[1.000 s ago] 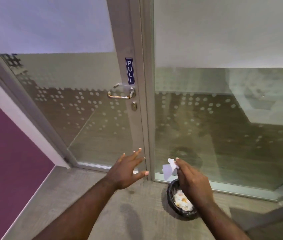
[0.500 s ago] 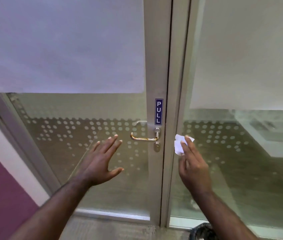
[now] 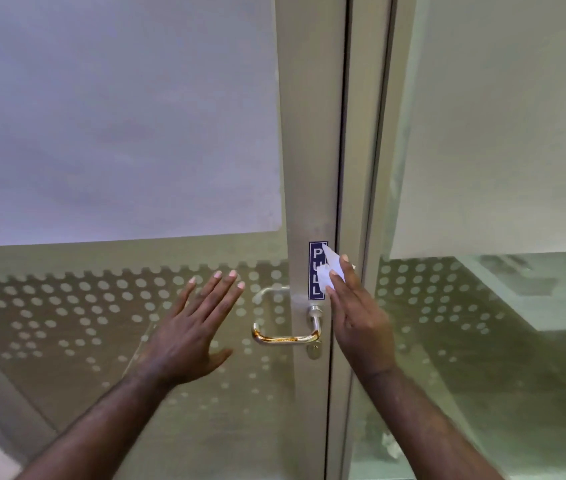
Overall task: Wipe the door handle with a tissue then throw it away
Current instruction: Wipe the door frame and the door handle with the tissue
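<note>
White tissue (image 3: 330, 271) covers PULL sticker (image 3: 315, 292) above handle (image 3: 285, 337).

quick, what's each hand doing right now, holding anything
Left hand: open, fingers spread, holding nothing.
Right hand: closed on the tissue, up by the PULL sign.

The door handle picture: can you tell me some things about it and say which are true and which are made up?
1. The right hand holds a white tissue. True.
2. The tissue is wiping the door handle. False: it is above the handle, over the PULL sign.
3. The left hand grips the handle. False: it is open, left of it.
4. The handle has orange-brown stains. True.
</note>
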The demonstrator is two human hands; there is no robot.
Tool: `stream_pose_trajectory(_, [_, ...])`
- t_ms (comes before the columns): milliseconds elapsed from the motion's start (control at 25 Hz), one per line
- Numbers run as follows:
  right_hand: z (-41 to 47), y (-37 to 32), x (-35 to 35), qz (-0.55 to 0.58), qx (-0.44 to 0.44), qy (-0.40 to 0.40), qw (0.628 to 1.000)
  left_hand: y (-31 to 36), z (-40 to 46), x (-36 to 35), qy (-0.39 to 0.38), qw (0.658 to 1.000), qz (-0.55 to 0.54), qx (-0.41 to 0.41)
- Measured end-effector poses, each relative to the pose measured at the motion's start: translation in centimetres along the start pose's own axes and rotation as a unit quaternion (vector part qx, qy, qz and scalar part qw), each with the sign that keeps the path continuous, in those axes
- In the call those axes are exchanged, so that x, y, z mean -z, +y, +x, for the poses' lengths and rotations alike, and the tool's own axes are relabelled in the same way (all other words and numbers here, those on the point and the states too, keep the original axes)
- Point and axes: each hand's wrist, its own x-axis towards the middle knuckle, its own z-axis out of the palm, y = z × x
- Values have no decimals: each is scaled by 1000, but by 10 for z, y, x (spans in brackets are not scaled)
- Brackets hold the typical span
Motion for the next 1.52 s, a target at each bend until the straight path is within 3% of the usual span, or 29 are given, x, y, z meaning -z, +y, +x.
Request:
stream_pose_trajectory(160, [31, 11, -37, 27, 3, 81, 996, -16, 21, -30, 14, 999, 47, -24])
stream_pose_trajectory(360, [35, 21, -74, 1, -23, 64, 998, -31, 34, -57, 4, 997, 67, -27])
stream_pose_trajectory(520, [32, 26, -86, -62, 11, 79, 995, -36, 39, -76, 21, 996, 75, -47])
stream_pose_trajectory(720, [35, 26, -93, -131, -13, 102, 986, -40, 42, -100, 49, 991, 91, -83])
stream_pose_trajectory(920, [33, 19, -105, -119, -19, 77, 990, -53, 42, -120, 98, 983, 110, -111])
stream_pose_trajectory(1160, [8, -1, -123, -146, -118, -36, 981, -57, 39, -129, 116, 981, 101, -114])
stream_pose_trajectory(1520, [18, -8, -122, -177, -159, -72, 969, -62, 39, -134, 119, 981, 94, -121])
